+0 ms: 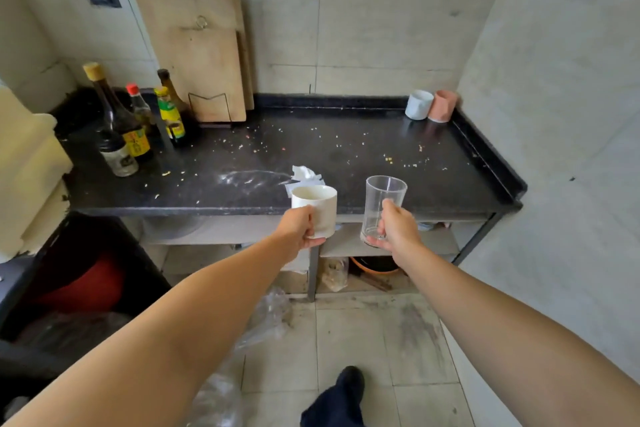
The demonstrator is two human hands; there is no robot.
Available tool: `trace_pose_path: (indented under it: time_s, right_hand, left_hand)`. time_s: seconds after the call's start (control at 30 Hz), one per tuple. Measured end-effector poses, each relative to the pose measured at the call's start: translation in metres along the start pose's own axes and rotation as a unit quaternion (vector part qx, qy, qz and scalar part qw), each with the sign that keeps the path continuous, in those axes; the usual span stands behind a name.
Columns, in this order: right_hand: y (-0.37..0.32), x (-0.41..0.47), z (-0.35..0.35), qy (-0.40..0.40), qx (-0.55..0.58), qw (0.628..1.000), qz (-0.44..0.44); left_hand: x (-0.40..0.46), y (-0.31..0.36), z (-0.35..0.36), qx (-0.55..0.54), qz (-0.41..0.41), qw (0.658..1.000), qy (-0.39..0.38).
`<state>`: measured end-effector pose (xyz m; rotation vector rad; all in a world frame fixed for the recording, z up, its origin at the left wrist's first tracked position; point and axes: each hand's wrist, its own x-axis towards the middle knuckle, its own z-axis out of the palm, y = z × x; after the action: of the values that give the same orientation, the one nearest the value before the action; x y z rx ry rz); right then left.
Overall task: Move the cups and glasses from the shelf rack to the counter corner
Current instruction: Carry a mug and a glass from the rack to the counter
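Note:
My left hand (298,229) grips a white cup (320,206), upright, held in front of the counter's front edge. My right hand (398,229) holds a clear glass (379,199) by its lower part, also upright and just before the front edge. The dark counter (311,156) stretches ahead, dotted with crumbs. In its far right corner stand a white cup (418,105) and a pink cup (443,106), side by side against the wall.
Several sauce bottles (135,125) crowd the counter's far left, with wooden cutting boards (204,55) leaning on the wall behind. A crumpled tissue (304,175) lies near the front edge. Shelves (388,243) run under the counter. Plastic bags (263,319) lie on the floor.

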<state>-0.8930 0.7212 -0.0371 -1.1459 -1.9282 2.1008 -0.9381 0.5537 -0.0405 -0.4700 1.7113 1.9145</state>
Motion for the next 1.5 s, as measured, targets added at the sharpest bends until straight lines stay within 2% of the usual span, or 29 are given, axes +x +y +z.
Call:
trace_pose_path:
  time_s: [0.23,0.37,0.73,0.93,1.13,1.5]
  right_hand:
    - [-0.071,0.128,0.001,-0.02,0.002,1.0,0.002]
    - [-0.101,0.193,-0.004,-0.015,-0.032,0.999,0.004]
    - [-0.154,0.354,0.0,0.016,-0.016,0.999,0.049]
    - [-0.183,0.432,0.008,0.037,-0.004,0.996,0.079]
    - [-0.199,0.503,0.022,0.024,0.007,0.994,0.111]
    - [-0.206,0.592,0.044,0.005,-0.043,0.999,0.013]
  left_hand:
    - [0.106,0.067,0.055,0.021,0.01,0.999,0.026]
    - [0.162,0.094,0.09,0.011,0.007,0.999,0.047]
    - [0.305,0.149,0.168,0.043,-0.004,0.999,0.011]
    - [0.385,0.186,0.207,0.102,-0.021,0.994,-0.012]
    - [0.441,0.195,0.248,0.076,-0.027,0.997,0.008]
    - [0.517,0.204,0.289,0.056,0.007,0.996,0.067]
